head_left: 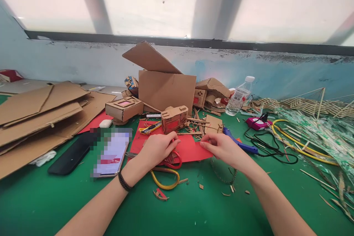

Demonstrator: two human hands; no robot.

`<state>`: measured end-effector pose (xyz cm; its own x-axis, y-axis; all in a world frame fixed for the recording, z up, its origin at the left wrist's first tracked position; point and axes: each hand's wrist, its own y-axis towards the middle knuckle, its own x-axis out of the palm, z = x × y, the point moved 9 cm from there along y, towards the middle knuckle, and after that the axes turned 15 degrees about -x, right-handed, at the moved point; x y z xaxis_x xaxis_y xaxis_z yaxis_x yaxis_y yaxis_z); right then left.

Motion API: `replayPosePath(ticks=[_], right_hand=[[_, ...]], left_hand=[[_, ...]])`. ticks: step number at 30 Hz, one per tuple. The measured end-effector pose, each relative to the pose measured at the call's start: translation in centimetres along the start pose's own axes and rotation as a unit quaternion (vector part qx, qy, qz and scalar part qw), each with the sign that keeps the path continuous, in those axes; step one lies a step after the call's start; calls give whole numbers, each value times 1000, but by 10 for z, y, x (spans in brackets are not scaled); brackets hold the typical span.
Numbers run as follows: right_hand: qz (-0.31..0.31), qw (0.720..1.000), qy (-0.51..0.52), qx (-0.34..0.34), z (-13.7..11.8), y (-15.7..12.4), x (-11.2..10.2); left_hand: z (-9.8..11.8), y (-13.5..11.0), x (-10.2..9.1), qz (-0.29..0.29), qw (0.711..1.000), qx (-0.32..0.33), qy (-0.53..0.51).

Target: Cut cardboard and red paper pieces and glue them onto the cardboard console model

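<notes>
A sheet of red paper (193, 150) lies between my hands on the green table. My right hand (221, 147) pinches its right edge between thumb and fingers. Over the left part of the paper, my left hand (159, 147) is curled with its fingertips turned down; whatever they hold is hidden. Under and beside that hand are scissors with a red and yellow handle (167, 187), their blades partly covered by my wrist. Just behind my left hand stands a small cardboard camera model (174, 118). A yellow utility knife (151, 128) lies beside the model.
Cardboard sheets (41, 118), a black case (73, 153) and a phone (114, 153) are on the left. Behind stand a cardboard box (167, 88) and a water bottle (240, 96). A blue glue gun (243, 144), a black cable (273, 147) and plastic-wrapped sticks (320, 129) lie right.
</notes>
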<state>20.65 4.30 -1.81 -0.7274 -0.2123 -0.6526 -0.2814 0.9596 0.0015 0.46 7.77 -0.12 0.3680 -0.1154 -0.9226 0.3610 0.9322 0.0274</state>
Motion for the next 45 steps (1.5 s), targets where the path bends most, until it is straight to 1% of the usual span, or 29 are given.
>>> replayPosePath(ticks=[2,4,6,8,11,14,18,20,23,24,26,29,31,32,34,35,36,38,40,41,43,45], right_hand=[[-53,998,1,16,3,-5,10],[-107,994,13,15,4,-10,23],[-130,991,19,8,4,-13,30],[-108,994,13,-4,4,-12,29],[-38,999,17,-27,3,-7,20],[1,997,75,-34,2,-4,17],[4,981,185,-49,-7,-8,17],[33,974,217,-52,-7,-11,7],[119,974,189,-48,3,-18,-18],[138,975,171,-43,9,-19,-24],[153,978,141,-27,19,-21,-31],[134,988,77,-25,24,-21,-30],[96,995,14,-37,19,-20,-22],[71,996,-17,-45,15,-20,-15],[25,995,-72,-65,1,-22,4],[14,992,-99,-76,-9,-23,13],[14,987,-133,-95,-21,-24,23],[-16,971,-175,-162,-54,-24,51],[-20,947,-217,-236,-88,-24,78],[-23,935,-243,-259,-101,-22,91],[-29,917,-293,-269,-114,-17,112],[-38,903,-342,-258,-117,-10,127]], left_hand=[[1,1,-6,5,998,11,-61],[3,1,-9,-9,993,22,-112],[6,2,-7,-36,990,36,-129],[12,1,-2,-66,991,50,-109],[22,1,5,-80,993,63,-57],[40,-1,8,-70,990,110,-49],[60,-6,16,-79,981,168,-52],[65,-9,19,-88,977,186,-56],[66,-11,24,-92,974,200,-57],[66,-11,26,-90,973,204,-52],[66,-11,32,-87,972,214,-44],[64,-9,35,-77,973,214,-48],[60,-10,27,-54,977,196,-63],[55,-11,18,-36,980,181,-75],[42,-16,-5,7,983,142,-118],[32,-20,-17,31,983,118,-134],[23,-25,-27,49,984,97,-139],[3,-37,-41,70,987,54,-133],[-17,-51,-49,90,987,17,-134],[-27,-60,-52,107,985,-2,-136],[-44,-79,-56,146,978,-38,-146],[-59,-102,-59,197,965,-73,-160]])
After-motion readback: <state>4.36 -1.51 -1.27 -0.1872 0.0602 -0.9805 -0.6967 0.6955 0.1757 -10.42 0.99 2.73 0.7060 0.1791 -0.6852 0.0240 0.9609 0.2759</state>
